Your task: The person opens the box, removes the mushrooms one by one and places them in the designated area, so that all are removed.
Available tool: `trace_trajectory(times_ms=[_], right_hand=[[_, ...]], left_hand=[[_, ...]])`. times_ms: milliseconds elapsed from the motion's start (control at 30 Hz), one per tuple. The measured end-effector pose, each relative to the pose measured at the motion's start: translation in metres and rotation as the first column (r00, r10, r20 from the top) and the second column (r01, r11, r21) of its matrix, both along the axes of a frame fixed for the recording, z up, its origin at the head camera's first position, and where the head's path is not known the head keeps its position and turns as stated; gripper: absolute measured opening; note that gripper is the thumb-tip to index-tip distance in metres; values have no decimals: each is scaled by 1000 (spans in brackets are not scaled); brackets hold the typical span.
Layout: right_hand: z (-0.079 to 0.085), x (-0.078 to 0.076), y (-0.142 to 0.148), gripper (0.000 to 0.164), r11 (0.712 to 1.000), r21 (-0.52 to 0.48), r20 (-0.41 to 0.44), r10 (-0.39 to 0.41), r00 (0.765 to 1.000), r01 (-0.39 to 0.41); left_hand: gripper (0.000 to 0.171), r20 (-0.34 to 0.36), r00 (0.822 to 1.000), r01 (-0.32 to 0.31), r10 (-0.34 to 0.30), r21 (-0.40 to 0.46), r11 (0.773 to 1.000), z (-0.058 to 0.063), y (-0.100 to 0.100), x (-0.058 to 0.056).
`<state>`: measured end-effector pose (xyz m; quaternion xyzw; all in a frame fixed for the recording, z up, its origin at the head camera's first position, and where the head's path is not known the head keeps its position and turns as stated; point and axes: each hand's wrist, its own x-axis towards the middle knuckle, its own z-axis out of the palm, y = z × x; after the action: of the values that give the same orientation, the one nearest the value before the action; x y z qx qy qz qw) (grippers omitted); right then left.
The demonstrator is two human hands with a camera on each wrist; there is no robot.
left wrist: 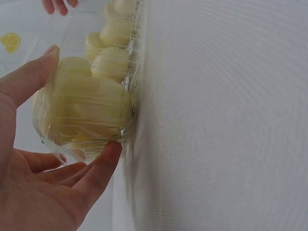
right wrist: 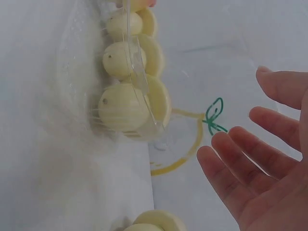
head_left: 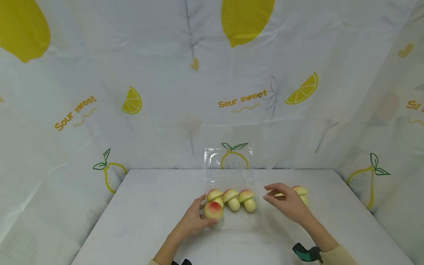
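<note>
A clear plastic clamshell box [head_left: 236, 222] lies on the table with its lid [head_left: 212, 162] raised at the back. Three pale yellow mushrooms [head_left: 230, 195] with red-tinged caps sit in a row inside. A further mushroom [head_left: 213, 210], red cap top showing, lies at the box's front left. My left hand [head_left: 194, 217] grips this corner, thumb along the front rim and fingers round the end; the left wrist view shows the clear wall [left wrist: 91, 115] between them. My right hand [right wrist: 269, 159] holds nothing, fingers apart, right of the box. Beside it is another mushroom [head_left: 300, 192], partly hidden by the hand.
The white table [head_left: 149, 191] ends at the back against a hanging sheet [head_left: 159, 140] printed with lemons and "Sour sweet". More of this sheet hangs at both sides. A bit of yellow shows behind my right fingers.
</note>
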<state>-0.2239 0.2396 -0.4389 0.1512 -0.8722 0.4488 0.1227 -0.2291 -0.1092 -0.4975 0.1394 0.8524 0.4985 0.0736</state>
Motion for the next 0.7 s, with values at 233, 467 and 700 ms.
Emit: trace_trajectory(times_ms=[233,467,700], right_hand=[[-1,0,-13,28,999,-37,15,36,999,-36],[-3,0,-25,27,996,-42,24,79,997,-78],[-4,0,-36,30,988,-67,36,145,989,-142]], left_hand=[[103,4,1000,2,-2,-1,1000,0,0,0],[102,-2,1000,0,0,-5,1000,-1,0,-1],[103,-5,1000,1,-1,-1,1000,-1,0,-1]])
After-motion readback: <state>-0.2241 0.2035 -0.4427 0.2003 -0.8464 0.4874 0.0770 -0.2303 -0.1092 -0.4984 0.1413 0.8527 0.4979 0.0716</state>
